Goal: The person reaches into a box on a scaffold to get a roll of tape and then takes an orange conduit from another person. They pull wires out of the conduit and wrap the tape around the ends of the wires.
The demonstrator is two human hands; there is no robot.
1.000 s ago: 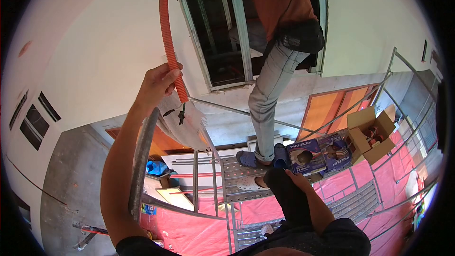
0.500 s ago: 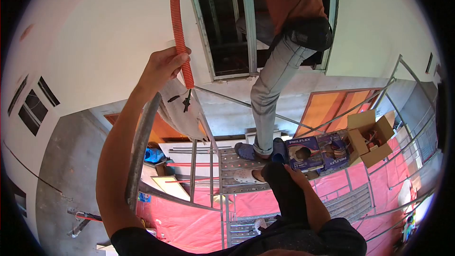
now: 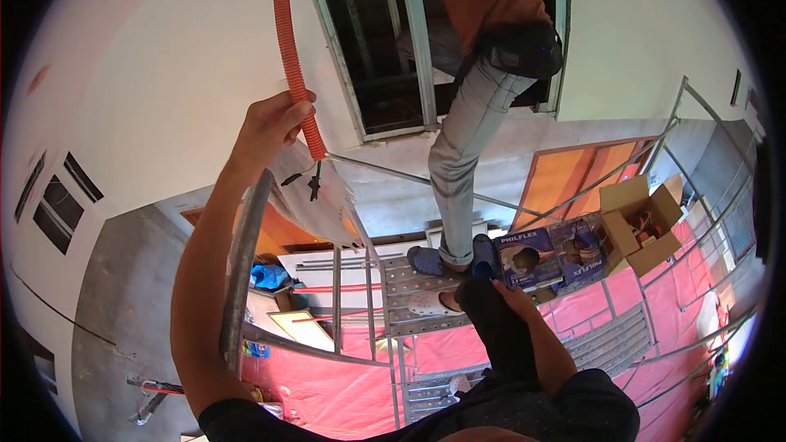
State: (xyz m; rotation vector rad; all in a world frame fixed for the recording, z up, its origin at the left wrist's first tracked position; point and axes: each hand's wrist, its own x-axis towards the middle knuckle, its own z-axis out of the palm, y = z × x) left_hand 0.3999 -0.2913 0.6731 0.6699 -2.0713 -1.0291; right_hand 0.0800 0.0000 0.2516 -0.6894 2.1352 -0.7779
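My left hand [image 3: 281, 124] is closed around an orange corrugated conduit [image 3: 288, 41] near its lower end. Dark wire ends [image 3: 314, 184] hang out of the conduit's bottom opening. My right hand [image 3: 516, 301] rests by my raised, dark-clothed knee; its fingers are partly hidden, and I cannot tell whether it holds anything. Just beyond that knee, a co-worker in grey jeans [image 3: 463, 155] stands on the metal scaffold platform [image 3: 409, 323] at the window.
Purple Philflex boxes [image 3: 532, 258] and an open cardboard box [image 3: 626, 237] sit on the platform's right side. Scaffold tubes [image 3: 239, 270] cross left and right. Below lies a pink sheet [image 3: 327, 385]. The window frame [image 3: 419, 41] stands ahead.
The conduit and my left hand appear slightly further left and lower, while the whole view has shifted a little. The grip on the conduit is unchanged.
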